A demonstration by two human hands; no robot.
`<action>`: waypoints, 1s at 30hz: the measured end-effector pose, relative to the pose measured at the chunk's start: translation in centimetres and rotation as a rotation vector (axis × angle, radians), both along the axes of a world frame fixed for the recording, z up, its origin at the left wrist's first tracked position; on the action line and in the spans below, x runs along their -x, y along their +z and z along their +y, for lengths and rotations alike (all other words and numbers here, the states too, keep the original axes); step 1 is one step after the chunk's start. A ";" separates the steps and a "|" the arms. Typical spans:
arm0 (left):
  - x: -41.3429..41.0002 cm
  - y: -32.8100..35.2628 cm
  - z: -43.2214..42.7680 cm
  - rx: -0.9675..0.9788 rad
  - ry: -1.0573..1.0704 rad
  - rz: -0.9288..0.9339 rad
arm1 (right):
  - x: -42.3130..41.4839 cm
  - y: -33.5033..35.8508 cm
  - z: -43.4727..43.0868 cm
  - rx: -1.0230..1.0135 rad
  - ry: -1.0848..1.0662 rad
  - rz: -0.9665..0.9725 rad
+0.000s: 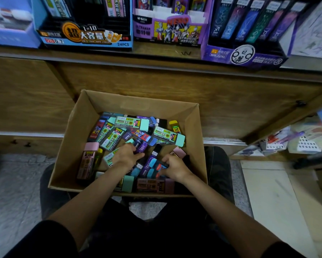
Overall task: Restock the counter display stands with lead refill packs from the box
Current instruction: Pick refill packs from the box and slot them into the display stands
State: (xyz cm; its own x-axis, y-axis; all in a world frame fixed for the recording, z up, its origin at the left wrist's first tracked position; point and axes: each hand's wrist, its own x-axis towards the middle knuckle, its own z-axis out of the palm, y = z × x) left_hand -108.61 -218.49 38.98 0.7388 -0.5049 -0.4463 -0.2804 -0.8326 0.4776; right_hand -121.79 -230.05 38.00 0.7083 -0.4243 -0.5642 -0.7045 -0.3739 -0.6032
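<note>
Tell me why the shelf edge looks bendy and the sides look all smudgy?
Head view: the wide-angle lens bows the counter edge; the corners smear, like the pale blue box top left and the papers at right; the cardboard box and lead refill packs in the middle look sharper.

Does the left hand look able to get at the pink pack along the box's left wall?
Probably yes: the pink pack lies uncovered on top of the pile, close beside the left hand, and the box is open-topped.
</note>
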 end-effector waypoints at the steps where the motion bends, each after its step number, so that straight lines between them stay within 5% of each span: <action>1: -0.1 0.0 0.1 -0.007 -0.006 0.016 | 0.0 0.1 -0.1 -0.022 -0.009 -0.003; 6: -0.5 -0.2 0.5 -0.066 -0.125 0.093 | 0.1 0.4 -0.3 -0.071 -0.058 -0.041; 20: -1.8 0.6 2.3 0.101 0.058 0.404 | -0.3 2.0 -0.9 -0.306 -0.435 -0.289; 30: -1.6 2.3 1.8 0.646 0.373 0.738 | -0.8 4.5 -1.7 -0.800 -0.761 -0.559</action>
